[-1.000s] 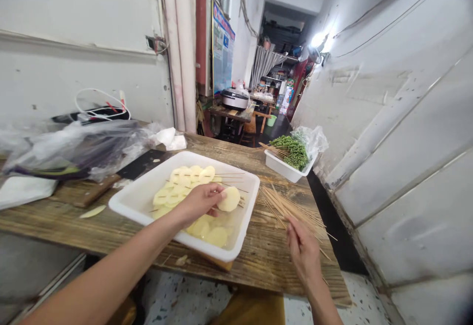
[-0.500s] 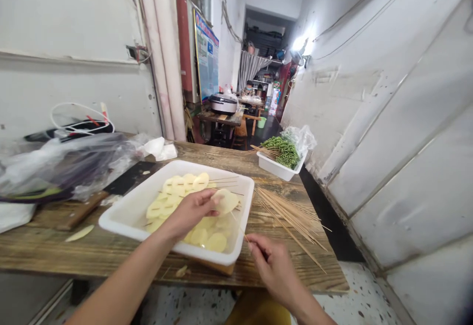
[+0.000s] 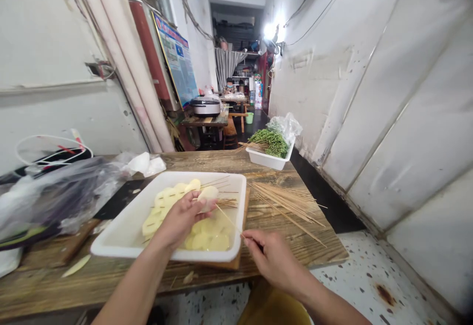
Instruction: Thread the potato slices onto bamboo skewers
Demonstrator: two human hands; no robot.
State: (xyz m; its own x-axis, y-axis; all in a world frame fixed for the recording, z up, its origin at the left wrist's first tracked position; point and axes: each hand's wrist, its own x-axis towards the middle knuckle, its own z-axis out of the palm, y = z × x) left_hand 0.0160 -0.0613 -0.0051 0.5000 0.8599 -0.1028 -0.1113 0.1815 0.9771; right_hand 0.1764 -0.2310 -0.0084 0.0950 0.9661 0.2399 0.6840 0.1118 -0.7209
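We find the right hand (image 3: 275,257) pinching a bamboo skewer (image 3: 228,219), its tip angled toward the potato slice (image 3: 209,196) gripped in the left hand (image 3: 181,220).

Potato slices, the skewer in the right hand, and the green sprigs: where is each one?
Potato slices (image 3: 209,241), head view, point on the face of one slice.
Bamboo skewer (image 3: 229,220), head view, point on its shaft.
Green peppercorn sprigs (image 3: 272,143), head view, point on the bunch's middle.
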